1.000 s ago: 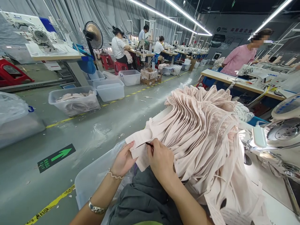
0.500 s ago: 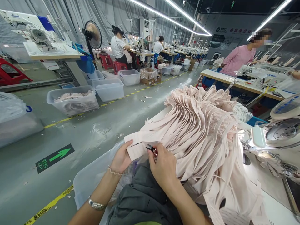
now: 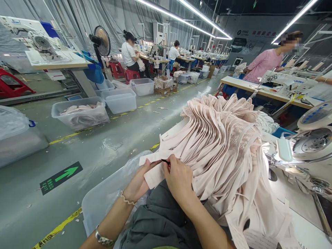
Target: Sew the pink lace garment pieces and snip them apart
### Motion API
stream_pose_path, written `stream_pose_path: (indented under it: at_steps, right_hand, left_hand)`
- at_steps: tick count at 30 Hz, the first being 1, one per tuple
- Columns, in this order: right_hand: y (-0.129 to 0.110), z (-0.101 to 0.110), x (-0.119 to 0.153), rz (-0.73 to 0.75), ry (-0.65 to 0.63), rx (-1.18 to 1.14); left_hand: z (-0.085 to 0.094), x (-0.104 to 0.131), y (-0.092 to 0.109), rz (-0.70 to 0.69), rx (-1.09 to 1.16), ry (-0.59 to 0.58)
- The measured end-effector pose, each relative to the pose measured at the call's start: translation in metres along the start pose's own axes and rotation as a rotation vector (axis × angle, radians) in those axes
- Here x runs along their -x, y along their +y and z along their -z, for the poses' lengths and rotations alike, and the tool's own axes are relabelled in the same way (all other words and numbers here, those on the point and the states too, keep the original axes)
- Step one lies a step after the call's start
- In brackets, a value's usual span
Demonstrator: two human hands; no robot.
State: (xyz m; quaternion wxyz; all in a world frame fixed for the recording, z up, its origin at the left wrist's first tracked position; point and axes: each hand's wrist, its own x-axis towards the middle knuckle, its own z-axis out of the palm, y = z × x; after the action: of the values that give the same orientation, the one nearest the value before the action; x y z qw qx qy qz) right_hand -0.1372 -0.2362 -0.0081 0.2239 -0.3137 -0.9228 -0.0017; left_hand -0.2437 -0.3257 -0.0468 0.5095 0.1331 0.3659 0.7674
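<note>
My left hand [image 3: 137,183] holds the ends of two pale pink fabric strips [image 3: 155,175], thumb on top and the other fingers beneath. Closed around small black snips [image 3: 166,161] is my right hand [image 3: 178,176], just right of my left fingertips. The dark tip of the snips lies at the gap between the two strips. Both strips run toward a large pile of pale pink garments [image 3: 207,128], which is heaped on the white table at the right. Most of the snips is hidden by my right fingers.
A sewing machine [image 3: 308,148] stands close at the right. Below my left arm is a translucent bin [image 3: 95,204]. More bins [image 3: 80,116] sit on the floor at the left. A person in pink [image 3: 264,64] is behind the table at the back right.
The strip ends have spread apart, and my left hand has shifted slightly right and down. The snips have tilted and moved up to the gap, with less of them showing.
</note>
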Motion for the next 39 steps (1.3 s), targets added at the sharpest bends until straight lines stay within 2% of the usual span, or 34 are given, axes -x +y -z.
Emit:
stream_pose_path:
  at_steps: [3,5,8,10,13,19,23,25,28,30,31,33,35,37,39]
  right_hand:
    - [0.005,-0.001,0.001,-0.014,0.027,-0.046]
    - [0.008,-0.001,0.006,-0.012,0.073,-0.107]
    - [0.009,0.0,0.015,0.005,0.148,-0.197]
    - [0.009,0.001,0.02,0.013,0.158,-0.228]
    - [0.007,0.003,0.022,0.003,0.128,-0.233]
    - [-0.002,0.004,0.014,0.021,0.018,-0.134]
    - [-0.003,0.0,0.009,0.035,-0.005,-0.035]
    - [-0.001,-0.002,0.007,0.028,-0.013,-0.023]
    - [0.003,-0.003,0.007,0.014,-0.018,-0.034]
    - [0.006,-0.003,0.009,0.01,0.004,-0.066]
    - [0.007,-0.003,0.01,0.008,0.023,-0.09]
    - [0.008,-0.002,0.014,0.005,0.064,-0.149]
    - [0.008,-0.001,0.017,0.004,0.095,-0.198]
    - [0.008,-0.001,0.02,0.006,0.111,-0.226]
    - [0.006,0.0,0.021,0.008,0.122,-0.247]
  left_hand:
    - [0.007,0.0,-0.002,0.093,-0.286,-0.099]
    - [0.012,-0.004,-0.001,0.147,-0.369,-0.102]
    - [0.014,-0.011,0.003,0.002,-0.12,0.096]
    - [0.011,-0.015,0.006,-0.052,0.08,0.146]
    - [0.004,-0.013,0.009,-0.01,0.179,0.109]
    - [-0.01,0.001,0.009,-0.021,0.147,0.147]
    - [-0.011,0.006,0.001,0.037,0.129,0.012]
    - [-0.008,0.007,-0.007,0.035,0.051,-0.021]
    - [0.003,0.005,-0.017,0.089,-0.257,-0.055]
    - [0.011,0.0,-0.018,0.154,-0.429,-0.038]
    - [0.015,-0.004,-0.017,0.143,-0.437,-0.002]
    - [0.018,-0.01,-0.01,0.008,-0.283,0.082]
    - [0.017,-0.015,-0.003,-0.121,-0.044,0.082]
    - [0.013,-0.017,0.004,-0.136,0.126,0.022]
    - [0.008,-0.016,0.007,-0.111,0.196,-0.004]
